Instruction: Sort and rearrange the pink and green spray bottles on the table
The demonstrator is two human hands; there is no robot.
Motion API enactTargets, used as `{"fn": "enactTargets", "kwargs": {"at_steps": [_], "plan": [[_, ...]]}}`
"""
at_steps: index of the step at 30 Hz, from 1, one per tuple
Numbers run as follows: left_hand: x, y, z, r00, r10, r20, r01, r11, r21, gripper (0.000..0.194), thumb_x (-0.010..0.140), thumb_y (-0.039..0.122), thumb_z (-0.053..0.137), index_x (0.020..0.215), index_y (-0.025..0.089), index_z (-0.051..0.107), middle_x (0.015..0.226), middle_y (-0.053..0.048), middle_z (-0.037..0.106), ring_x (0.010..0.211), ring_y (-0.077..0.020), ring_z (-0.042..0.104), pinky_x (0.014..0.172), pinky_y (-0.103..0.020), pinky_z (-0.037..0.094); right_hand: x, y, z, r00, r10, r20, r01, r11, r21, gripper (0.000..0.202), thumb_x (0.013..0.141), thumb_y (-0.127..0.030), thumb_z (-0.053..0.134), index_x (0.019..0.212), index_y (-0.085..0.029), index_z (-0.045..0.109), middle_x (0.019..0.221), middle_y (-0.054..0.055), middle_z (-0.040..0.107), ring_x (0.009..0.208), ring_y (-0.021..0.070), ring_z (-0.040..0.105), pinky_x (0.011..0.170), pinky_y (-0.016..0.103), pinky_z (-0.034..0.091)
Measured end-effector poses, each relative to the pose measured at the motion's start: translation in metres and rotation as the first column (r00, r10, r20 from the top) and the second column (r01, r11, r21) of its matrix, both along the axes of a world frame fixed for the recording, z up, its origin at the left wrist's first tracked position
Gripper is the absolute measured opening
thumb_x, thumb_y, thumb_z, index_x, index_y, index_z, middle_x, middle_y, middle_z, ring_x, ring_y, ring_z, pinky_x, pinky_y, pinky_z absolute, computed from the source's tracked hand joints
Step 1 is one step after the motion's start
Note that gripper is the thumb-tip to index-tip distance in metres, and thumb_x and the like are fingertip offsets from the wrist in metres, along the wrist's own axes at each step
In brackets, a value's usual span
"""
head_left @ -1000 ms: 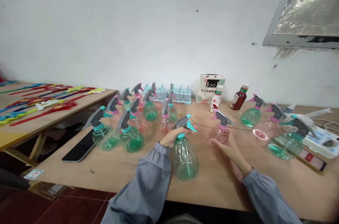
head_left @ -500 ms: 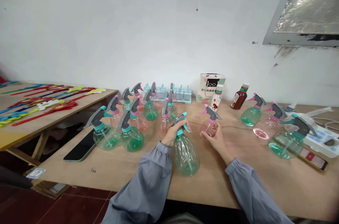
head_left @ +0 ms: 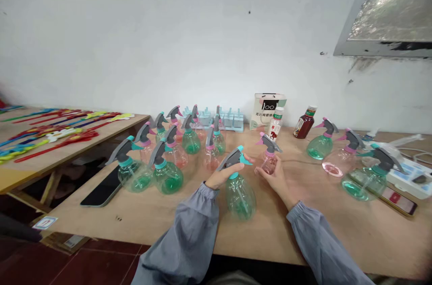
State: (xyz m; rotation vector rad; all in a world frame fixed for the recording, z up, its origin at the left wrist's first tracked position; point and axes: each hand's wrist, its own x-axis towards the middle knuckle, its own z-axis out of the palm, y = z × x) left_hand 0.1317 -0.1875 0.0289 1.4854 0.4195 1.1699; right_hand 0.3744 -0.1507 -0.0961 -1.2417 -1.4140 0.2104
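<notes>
My left hand (head_left: 225, 175) is wrapped round the neck and grey-and-teal spray head of a green spray bottle (head_left: 241, 199) at the front middle. The bottle leans slightly, its nozzle pointing left. Just right of it, my right hand (head_left: 274, 178) grips the body of a pink spray bottle (head_left: 268, 162) with a grey-and-pink head. To the left stands a group of several green and pink spray bottles, among them a green one (head_left: 168, 178) near the front. On the right are two green bottles, one of them at the back (head_left: 319, 146), and a pink one (head_left: 340, 160) between them.
A black phone (head_left: 101, 189) lies at the left and another phone (head_left: 400, 199) at the right, partly behind a bottle. Along the wall stand light blue moulds (head_left: 232, 122), a paper box (head_left: 261, 114), a white bottle (head_left: 275, 127) and a brown bottle (head_left: 304, 124). Colourful sticks (head_left: 64, 142) cover the left table.
The green bottle in my left hand has tilted, its head and nozzle shifting slightly right. My left fingers have moved on its head. My right hand has barely moved.
</notes>
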Motion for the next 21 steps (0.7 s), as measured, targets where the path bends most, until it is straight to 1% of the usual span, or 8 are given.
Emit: {"fn": "enactTargets", "kwargs": {"at_steps": [3,5,9,11,14,18,19,21], "plan": [[0.001,0.001,0.001,0.984,0.179,-0.005,-0.179,0.984,-0.001,0.039,0.082,0.055,0.063,0.070,0.019,0.068,0.072,-0.004,0.071,0.080,-0.0211,0.069,0.092,-0.037,0.051,0.000,0.000,0.000,0.999,0.023,-0.028,-0.024,1.000,-0.020,0.096,0.069,-0.065,0.077,0.143,-0.019,0.036,0.134,0.020,0.057,0.123,0.0330,0.059,0.104,0.054,0.047],[-0.001,0.002,0.005,0.950,0.311,-0.015,-0.310,0.949,0.053,0.039,0.083,0.056,0.062,0.070,0.020,0.068,0.073,-0.004,0.071,0.079,-0.0201,0.069,0.091,-0.036,0.051,0.000,-0.001,0.001,0.999,0.023,-0.044,-0.024,1.000,-0.018,0.096,0.069,-0.065,0.078,0.142,-0.020,0.037,0.135,0.020,0.057,0.124,0.0335,0.058,0.105,0.055,0.046],[-0.011,-0.007,0.014,0.932,0.345,-0.113,-0.316,0.924,0.214,0.033,0.083,0.051,0.066,0.090,0.020,0.074,0.092,-0.007,0.076,0.093,-0.0225,0.069,0.091,-0.035,0.052,-0.003,-0.004,0.005,0.998,0.025,-0.060,-0.027,0.999,-0.019,0.094,0.069,-0.064,0.078,0.142,-0.020,0.038,0.138,0.020,0.054,0.127,0.0336,0.056,0.107,0.056,0.045],[-0.020,-0.016,0.014,0.898,0.403,-0.175,-0.352,0.899,0.261,0.034,0.085,0.049,0.065,0.097,0.018,0.073,0.089,-0.006,0.074,0.089,-0.0221,0.069,0.084,-0.033,0.053,-0.003,-0.005,0.005,0.997,0.044,-0.067,-0.045,0.999,-0.017,0.093,0.070,-0.063,0.079,0.142,-0.021,0.037,0.140,0.020,0.053,0.128,0.0330,0.055,0.109,0.056,0.044],[-0.036,-0.028,0.009,0.780,0.594,-0.199,-0.500,0.782,0.373,0.031,0.088,0.043,0.064,0.106,0.018,0.070,0.090,-0.006,0.072,0.082,-0.0190,0.068,0.075,-0.029,0.053,-0.001,-0.006,0.004,0.994,0.059,-0.091,-0.061,0.998,-0.013,0.093,0.070,-0.061,0.080,0.142,-0.021,0.037,0.139,0.020,0.053,0.128,0.0320,0.056,0.107,0.054,0.046],[-0.062,-0.028,-0.002,0.586,0.807,-0.067,-0.650,0.518,0.556,0.026,0.086,0.038,0.067,0.105,0.020,0.069,0.120,-0.011,0.065,0.110,-0.0247,0.065,0.094,-0.037,0.052,0.003,-0.004,-0.001,0.989,0.099,-0.115,-0.101,0.995,-0.016,0.095,0.067,-0.058,0.082,0.143,-0.023,0.036,0.136,0.016,0.056,0.126,0.0307,0.057,0.106,0.055,0.047],[-0.068,-0.026,-0.005,0.550,0.833,-0.051,-0.669,0.477,0.570,0.026,0.086,0.038,0.068,0.104,0.020,0.069,0.122,-0.012,0.064,0.113,-0.0260,0.064,0.097,-0.039,0.052,0.003,-0.004,-0.002,0.986,0.107,-0.124,-0.110,0.994,-0.018,0.096,0.066,-0.057,0.083,0.143,-0.024,0.037,0.136,0.015,0.057,0.125,0.0306,0.058,0.106,0.055,0.047],[-0.076,-0.019,-0.011,0.511,0.857,-0.057,-0.696,0.452,0.557,0.026,0.085,0.040,0.069,0.101,0.020,0.070,0.120,-0.011,0.064,0.114,-0.0268,0.064,0.097,-0.042,0.052,0.003,-0.004,-0.004,0.984,0.107,-0.144,-0.111,0.994,-0.023,0.095,0.065,-0.055,0.084,0.141,-0.023,0.039,0.135,0.015,0.058,0.124,0.0310,0.059,0.105,0.054,0.048]]}}
